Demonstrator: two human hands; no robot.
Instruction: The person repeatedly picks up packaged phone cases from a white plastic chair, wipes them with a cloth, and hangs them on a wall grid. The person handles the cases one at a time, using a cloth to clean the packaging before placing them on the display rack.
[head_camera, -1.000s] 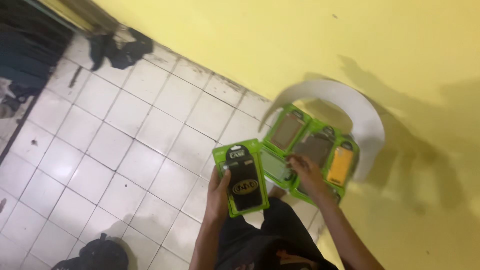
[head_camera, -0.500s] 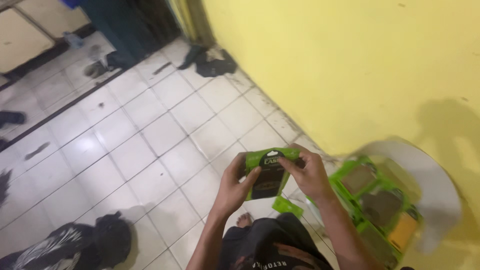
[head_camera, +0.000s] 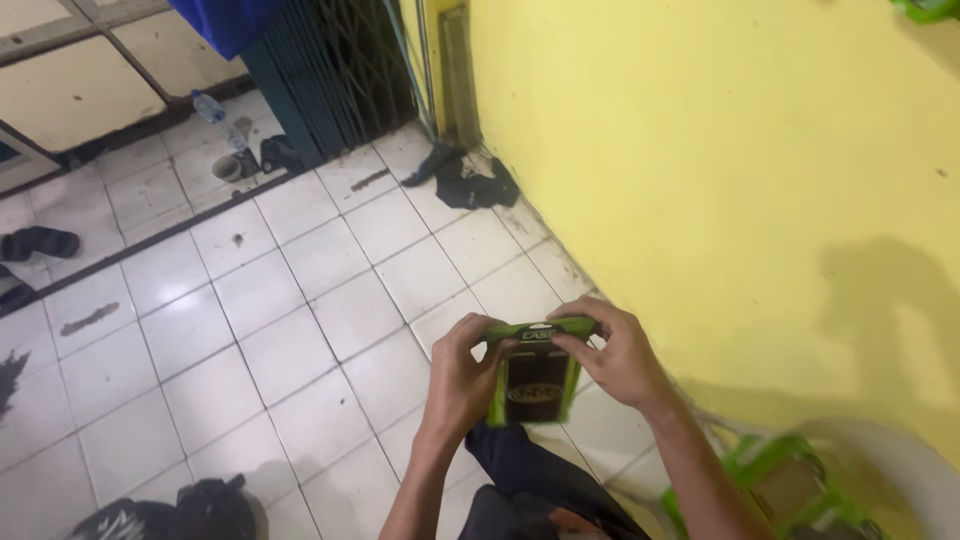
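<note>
Green-edged and dark in the middle, a packaged phone case (head_camera: 532, 378) is held over the white tiled floor (head_camera: 200, 330), just beside the yellow wall (head_camera: 720, 170). The left hand (head_camera: 462, 380) clasps its left edge; the right hand (head_camera: 618, 360) curls narrowly over its top corner. The package could slip to the tiles, since only fingertips pinch its rim. More green packages (head_camera: 790, 490) lie near the wall, lower right.

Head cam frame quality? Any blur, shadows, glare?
Head view: green package and both hands, left hand and right hand, fairly sharp; green packs at lower right smeared by blur; soft shadow on the yellow wall; no strong glare on the tiled floor.
</note>
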